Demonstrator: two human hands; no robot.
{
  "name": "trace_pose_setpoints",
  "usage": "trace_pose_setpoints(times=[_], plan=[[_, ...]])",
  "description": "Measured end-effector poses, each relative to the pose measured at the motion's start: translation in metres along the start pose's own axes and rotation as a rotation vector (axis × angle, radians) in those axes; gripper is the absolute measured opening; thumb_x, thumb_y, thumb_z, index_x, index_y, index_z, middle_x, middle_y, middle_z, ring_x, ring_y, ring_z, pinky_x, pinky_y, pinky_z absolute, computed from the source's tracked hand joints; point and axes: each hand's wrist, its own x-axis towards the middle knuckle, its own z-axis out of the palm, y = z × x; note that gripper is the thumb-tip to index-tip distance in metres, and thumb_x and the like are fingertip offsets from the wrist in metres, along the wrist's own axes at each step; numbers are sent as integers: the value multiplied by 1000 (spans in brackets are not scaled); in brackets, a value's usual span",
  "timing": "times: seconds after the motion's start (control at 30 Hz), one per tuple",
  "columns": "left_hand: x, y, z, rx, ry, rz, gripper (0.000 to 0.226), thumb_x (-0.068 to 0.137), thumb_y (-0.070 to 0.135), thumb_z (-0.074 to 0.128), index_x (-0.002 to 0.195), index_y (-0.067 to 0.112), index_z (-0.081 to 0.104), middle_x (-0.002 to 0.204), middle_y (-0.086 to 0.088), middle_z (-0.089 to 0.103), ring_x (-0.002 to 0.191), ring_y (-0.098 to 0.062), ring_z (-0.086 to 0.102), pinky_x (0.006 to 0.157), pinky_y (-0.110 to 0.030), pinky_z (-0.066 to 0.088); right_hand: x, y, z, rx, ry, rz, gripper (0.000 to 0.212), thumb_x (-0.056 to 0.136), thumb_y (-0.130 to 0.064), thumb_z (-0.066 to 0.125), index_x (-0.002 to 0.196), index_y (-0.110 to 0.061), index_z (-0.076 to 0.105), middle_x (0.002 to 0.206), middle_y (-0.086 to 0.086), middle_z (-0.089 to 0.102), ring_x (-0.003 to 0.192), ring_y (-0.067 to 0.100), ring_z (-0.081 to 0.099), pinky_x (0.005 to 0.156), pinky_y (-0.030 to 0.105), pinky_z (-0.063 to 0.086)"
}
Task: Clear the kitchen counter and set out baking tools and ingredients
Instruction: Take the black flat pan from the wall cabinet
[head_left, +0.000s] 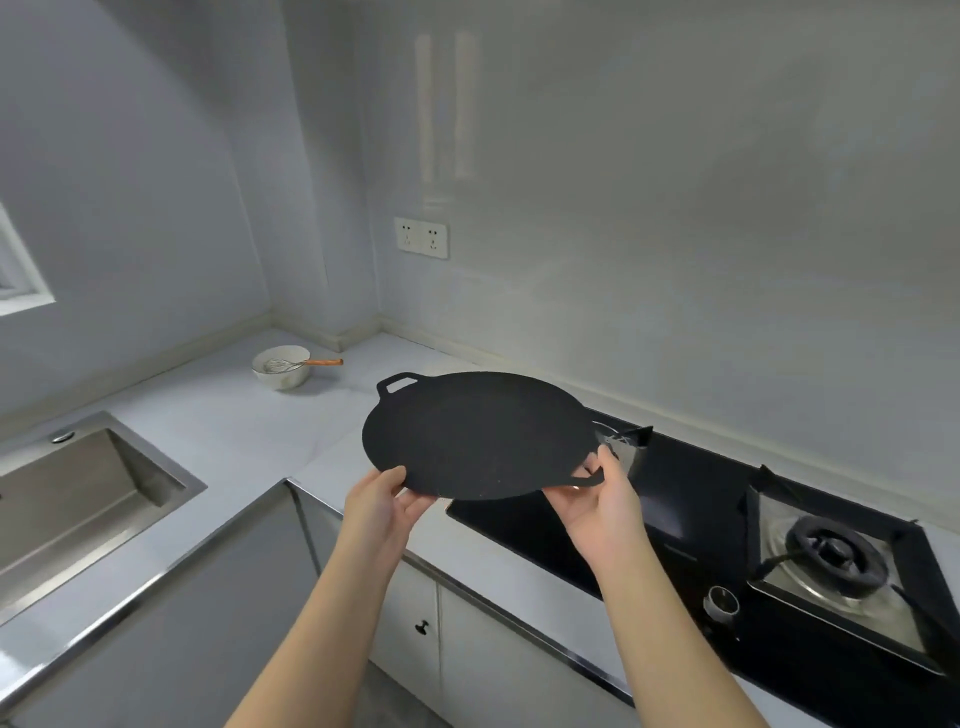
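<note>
Head view, the only one I have: the pan (478, 436), a flat black disc with a loop handle at each end, is in the air over the counter (218, 415) edge and the left end of the hob (675, 499), touching neither as far as I can judge; it tips slightly toward me. The left hand (382, 501) pinches the near-left rim, thumb on top, fingers curled beneath; the right hand (597, 499) grips by the near handle, thumb against the rim, fingers under it. Both hands are closed on the pan; neither holds anything else.

I read this as the clearing step, with the pan lifted off the hob area and on its way elsewhere; where it should go I cannot tell. The next move calls for keeping it level, clearing the hob's raised grate, and setting it down gently on free counter, away from the bowl (280, 371) with the whisk (291, 364) in the far corner and short of the sink (78, 493).

Writing: none I can read; the pan is plain, the socket (422, 238) is unmarked, and a faint mark on the hob's front is too blurred.
</note>
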Motion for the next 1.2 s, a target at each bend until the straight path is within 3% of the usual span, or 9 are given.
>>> trace_pose_setpoints(times=[0.27,0.37,0.5,0.67,0.8,1.0,1.13,1.2], plan=[[72,34,-49,-29,82,-7,25,96,-7,35,104,3,57,114,-11,65,92,-31,68,63,-37,60,65,91,40,-89,45,160,29,99,-13,48,126,-3,54,118,22,63,106,36,63,87,45,55],[103,41,-66,-30,104,-63,27,96,-7,35,113,2,53,118,-12,63,91,-31,68,67,-40,57,87,120,51,-103,115,163,31,99,-6,47,130,0,51,118,23,60,103,36,62,86,45,52],[145,60,-93,-28,102,-145,31,94,-10,35,116,1,54,114,-13,64,90,-32,68,60,-37,61,108,159,69,-65,201,129,24,99,-5,46,121,-1,55,115,21,60,98,32,62,76,41,54],[186,81,-111,54,91,-192,33,94,-9,37,120,0,54,116,-10,65,88,-30,70,67,-39,60,125,204,86,-54,265,146,24,99,-4,47,120,1,56,116,20,64,103,29,65,81,37,57],[215,92,-121,86,66,-220,34,94,-7,38,120,7,56,112,-5,68,92,-29,71,62,-32,59,146,227,99,-41,332,127,23,99,-4,48,121,0,56,110,16,66,95,24,66,67,33,58],[261,81,-125,80,124,-259,36,97,-6,38,127,7,53,118,-6,64,95,-30,69,76,-41,55,191,239,103,-90,429,131,22,97,-6,53,117,2,58,109,17,67,93,26,67,69,34,54],[296,71,-122,152,193,-276,29,100,0,40,121,12,55,102,2,65,88,-24,68,69,-38,55,231,243,100,-130,472,180,15,98,-6,52,110,0,59,101,15,67,87,24,67,68,34,54],[312,66,-122,204,222,-287,25,101,4,41,119,13,56,106,0,65,92,-24,67,73,-38,56,250,245,98,-152,478,205,15,98,-7,53,110,-1,60,104,15,67,89,24,67,72,35,54]])
